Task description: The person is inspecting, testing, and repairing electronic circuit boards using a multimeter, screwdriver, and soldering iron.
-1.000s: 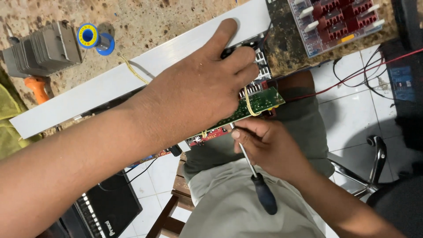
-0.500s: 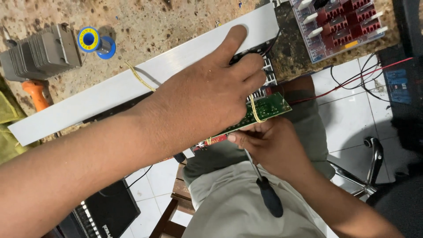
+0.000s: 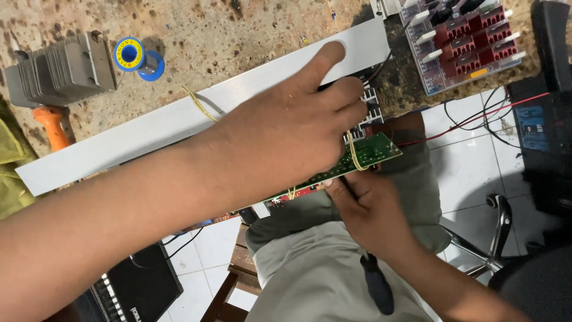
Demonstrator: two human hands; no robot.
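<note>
1. Nearest me, my right hand [image 3: 369, 217] is wrapped around a screwdriver [image 3: 376, 286], its dark handle trailing back over my lap and its tip hidden under the green circuit board [image 3: 363, 156]. I judge the tip could slip off unseen and gouge the board.
2. My left hand [image 3: 280, 140] presses down on that board, fingers curled over its far edge and thumb stretched onto the white strip [image 3: 179, 125] just beyond. It blocks my view of most of the board; if the pressure eases, the overhanging board could tip.
3. A red wire [image 3: 471, 122] runs right of the board and could snag.
4. Far beyond the board to the left sit a solder spool [image 3: 130, 55] and grey heatsink [image 3: 62, 71], well apart.
</note>
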